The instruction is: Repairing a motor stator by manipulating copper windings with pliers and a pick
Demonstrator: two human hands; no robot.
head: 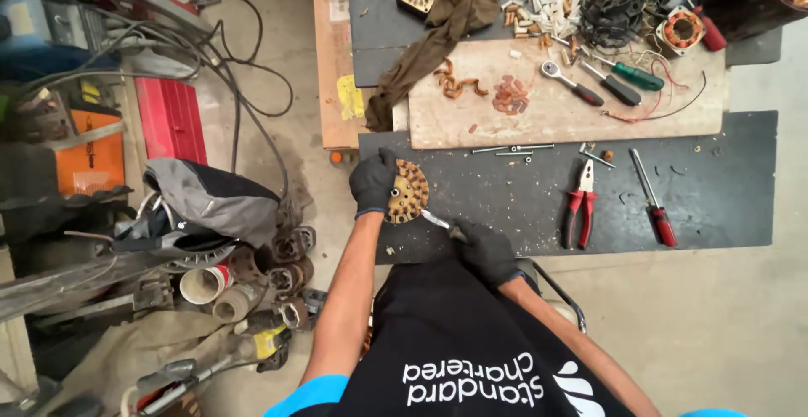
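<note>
My left hand (pixel 373 181), in a black glove, grips a round rusty motor stator (pixel 407 191) with slotted teeth, held upright at the near left corner of the black bench mat (pixel 522 207). My right hand (pixel 484 250), also gloved in black, holds a thin metal tool (pixel 436 220) whose tip points at the stator's lower right edge. Both hands sit just above my black apron (pixel 446 333).
Red-handled pliers (pixel 581 204) and a red-handled screwdriver (pixel 655 201) lie on the mat to the right. Farther back are a wooden board (pixel 564 106) with a ratchet, screwdrivers and copper bits, a brown rag (pixel 429 38), other stators. Cables, cloth and motor parts crowd the floor at left.
</note>
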